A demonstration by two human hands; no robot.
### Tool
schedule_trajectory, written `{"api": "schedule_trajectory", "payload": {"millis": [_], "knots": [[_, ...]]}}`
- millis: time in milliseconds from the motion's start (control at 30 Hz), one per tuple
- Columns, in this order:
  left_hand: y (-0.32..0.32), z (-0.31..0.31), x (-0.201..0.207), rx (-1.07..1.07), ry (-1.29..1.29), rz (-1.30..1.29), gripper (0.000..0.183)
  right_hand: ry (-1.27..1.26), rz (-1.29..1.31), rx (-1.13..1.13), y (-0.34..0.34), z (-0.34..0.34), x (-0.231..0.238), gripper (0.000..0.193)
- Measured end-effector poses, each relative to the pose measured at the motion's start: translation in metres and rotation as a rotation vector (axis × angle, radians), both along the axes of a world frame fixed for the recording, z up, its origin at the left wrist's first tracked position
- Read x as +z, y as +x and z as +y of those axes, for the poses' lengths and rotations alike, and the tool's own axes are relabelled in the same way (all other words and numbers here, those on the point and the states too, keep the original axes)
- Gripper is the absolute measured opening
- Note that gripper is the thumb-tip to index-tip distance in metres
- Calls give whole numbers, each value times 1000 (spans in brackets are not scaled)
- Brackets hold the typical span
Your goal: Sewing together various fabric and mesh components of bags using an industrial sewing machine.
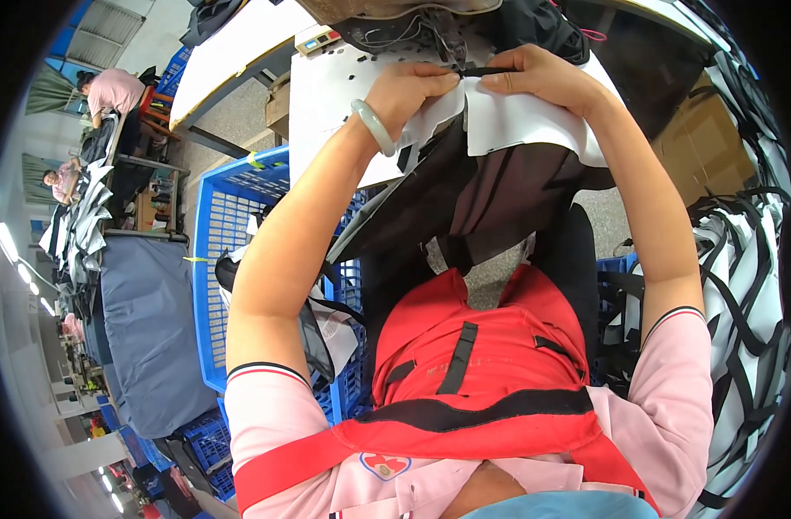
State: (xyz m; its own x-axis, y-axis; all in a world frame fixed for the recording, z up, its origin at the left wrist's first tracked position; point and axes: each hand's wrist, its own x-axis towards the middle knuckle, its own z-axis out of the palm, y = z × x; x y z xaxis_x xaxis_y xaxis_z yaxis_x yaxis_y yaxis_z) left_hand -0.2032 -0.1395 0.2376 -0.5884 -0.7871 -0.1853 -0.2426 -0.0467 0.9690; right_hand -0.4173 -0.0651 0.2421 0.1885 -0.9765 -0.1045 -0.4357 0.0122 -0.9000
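Observation:
At the far side of the white tabletop (pixel 322 130), both my hands are drawn together. My left hand (pixel 413 91), with a pale bangle on its wrist, is closed in a pinch on the left end of a narrow black fabric strip (pixel 486 72). My right hand (pixel 541 80) pinches the same strip, thumb and fingers pressed together. Below the strip lies a white fabric panel (pixel 529 128), partly under my right hand. Sheer dark fabric (pixel 508 195) hangs from it over the table's near edge toward my lap.
Small black scraps lie on the table by a little switch box (pixel 316 41). Dark cloth (pixel 534 30) is heaped at the back. A blue plastic crate (pixel 209 277) stands at my left, a pile of white and black pieces (pixel 750 277) at my right. Two people work far left.

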Motion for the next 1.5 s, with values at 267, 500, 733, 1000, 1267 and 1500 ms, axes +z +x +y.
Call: {"api": "schedule_trajectory", "payload": {"millis": [267,500,733,1000,1267,1500], "knots": [[-11,-10,-8,20,-32,68,29,-112,17,-143,-11,-11,-10,47],[20,-10,-9,-11,148,311,27,-39,150,-359,-18,29,-1,45],[22,107,-6,-567,-223,232,25,-21,-232,-244,64,122,-86,42],[76,165,-57,-410,-520,375,19,-203,84,34,68,164,-116,13],[280,178,-140,534,-498,-367,18,139,95,-78,48,183,-106,9],[311,225,-210,543,-771,-837,32,72,73,-63,54,179,-110,15]]}}
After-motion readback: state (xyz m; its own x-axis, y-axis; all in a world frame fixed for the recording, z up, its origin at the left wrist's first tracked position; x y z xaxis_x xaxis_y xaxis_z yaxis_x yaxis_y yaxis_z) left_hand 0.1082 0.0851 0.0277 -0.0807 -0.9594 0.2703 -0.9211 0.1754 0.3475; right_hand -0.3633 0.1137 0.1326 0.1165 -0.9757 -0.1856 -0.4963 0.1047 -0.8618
